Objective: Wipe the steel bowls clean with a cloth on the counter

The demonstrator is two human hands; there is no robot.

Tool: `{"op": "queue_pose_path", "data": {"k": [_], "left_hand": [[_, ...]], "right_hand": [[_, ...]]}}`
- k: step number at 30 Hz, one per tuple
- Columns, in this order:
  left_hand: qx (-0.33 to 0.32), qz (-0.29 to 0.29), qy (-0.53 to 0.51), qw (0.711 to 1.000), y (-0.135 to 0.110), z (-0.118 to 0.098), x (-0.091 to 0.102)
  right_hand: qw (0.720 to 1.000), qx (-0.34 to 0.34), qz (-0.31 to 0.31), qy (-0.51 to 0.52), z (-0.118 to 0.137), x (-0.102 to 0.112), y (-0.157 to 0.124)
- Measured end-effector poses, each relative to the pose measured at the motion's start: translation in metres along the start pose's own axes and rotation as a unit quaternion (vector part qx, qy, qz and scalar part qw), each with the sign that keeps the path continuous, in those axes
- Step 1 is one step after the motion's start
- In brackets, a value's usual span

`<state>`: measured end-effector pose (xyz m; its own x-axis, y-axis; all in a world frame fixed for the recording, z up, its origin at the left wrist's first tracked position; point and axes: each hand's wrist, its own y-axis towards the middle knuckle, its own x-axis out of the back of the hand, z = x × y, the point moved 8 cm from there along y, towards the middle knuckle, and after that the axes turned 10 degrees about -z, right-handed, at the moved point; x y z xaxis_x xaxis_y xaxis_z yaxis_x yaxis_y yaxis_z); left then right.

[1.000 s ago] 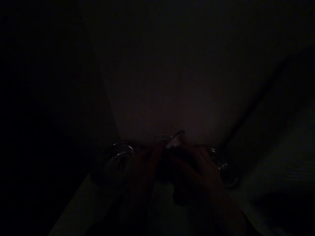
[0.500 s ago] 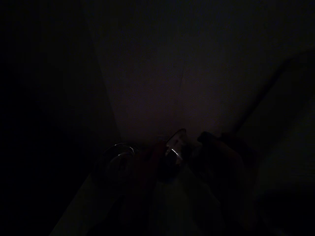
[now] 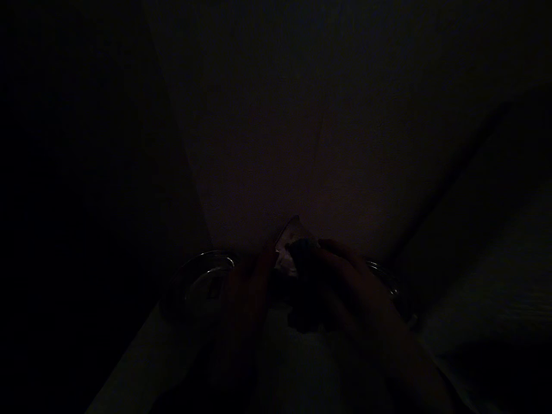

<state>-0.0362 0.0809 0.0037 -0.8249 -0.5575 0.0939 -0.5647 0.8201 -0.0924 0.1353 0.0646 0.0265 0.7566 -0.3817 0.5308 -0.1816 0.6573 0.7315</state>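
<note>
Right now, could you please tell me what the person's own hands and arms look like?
The left hand and the right hand are both bare, with no gloves, and have slim fingers. The light is too low to show anything worn on the wrists or arms, or any markings.

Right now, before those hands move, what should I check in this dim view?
Light on the hands: not ok, the view is very dark.
Grip of the right hand on the glassy piece: cannot tell, its fingers cover part of it.
Contact of the left hand with that piece: cannot tell.
Round glass dish on the left: ok, it sits beside the left hand.
Second glass dish on the right: ok, partly behind the right hand.
</note>
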Motion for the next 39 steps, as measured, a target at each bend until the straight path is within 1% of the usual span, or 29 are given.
{"op": "queue_pose_path", "data": {"k": [2,5,7,11,13,15,17,19,21,22,25,28,30,33,35,37,39], "left_hand": [[0.012,0.002,0.003,1.000,0.000,0.001,0.000],[0.029,-0.009,0.014,0.999,0.000,0.003,0.001],[0.025,-0.019,0.022,0.999,0.000,0.003,0.002],[0.010,-0.025,0.016,0.999,0.001,0.002,0.001],[0.015,-0.025,0.016,0.999,0.002,0.002,0.001],[0.022,-0.022,0.014,0.999,0.002,0.003,0.002],[0.031,-0.011,0.009,0.999,0.002,0.003,0.001],[0.035,-0.006,0.009,0.999,0.001,0.002,0.001],[0.034,-0.016,0.024,0.999,0.001,0.001,0.003],[0.030,-0.022,0.032,0.999,0.001,0.000,0.004],[0.015,-0.004,0.048,0.999,0.000,-0.002,0.001],[0.013,0.009,0.039,0.999,0.002,-0.001,-0.001],[0.013,0.001,0.043,0.999,0.003,0.000,0.001],[0.006,-0.041,0.077,0.996,0.005,0.000,0.008],[0.010,-0.066,0.097,0.993,0.005,0.001,0.012],[0.018,-0.072,0.098,0.992,0.004,0.001,0.013],[0.022,-0.069,0.074,0.995,0.004,0.001,0.012]], "right_hand": [[0.999,-0.018,-0.041,0.000,-0.011,0.014,0.003],[0.994,-0.045,-0.098,-0.031,-0.025,0.037,0.008],[0.991,-0.044,-0.109,-0.058,-0.029,0.046,0.011],[0.992,-0.049,-0.092,-0.071,-0.033,0.045,0.012],[0.993,-0.059,-0.085,-0.050,-0.032,0.039,0.011],[0.994,-0.069,-0.086,-0.005,-0.028,0.034,0.009],[0.988,-0.096,-0.108,0.060,-0.028,0.031,0.007],[0.974,-0.138,-0.141,0.114,-0.034,0.030,0.005],[0.964,-0.164,-0.162,0.131,-0.041,0.029,0.004],[0.964,-0.169,-0.163,0.126,-0.044,0.028,0.005],[0.967,-0.177,-0.147,0.106,-0.053,0.023,0.008],[0.959,-0.219,-0.119,0.134,-0.061,0.013,0.006],[0.952,-0.241,-0.081,0.173,-0.061,0.002,0.002],[0.952,-0.224,-0.015,0.207,-0.057,-0.007,-0.002],[0.955,-0.224,-0.006,0.192,-0.062,-0.001,-0.003],[0.963,-0.233,-0.021,0.136,-0.075,0.011,-0.003],[0.981,-0.184,-0.042,0.045,-0.081,0.025,0.003]]}}
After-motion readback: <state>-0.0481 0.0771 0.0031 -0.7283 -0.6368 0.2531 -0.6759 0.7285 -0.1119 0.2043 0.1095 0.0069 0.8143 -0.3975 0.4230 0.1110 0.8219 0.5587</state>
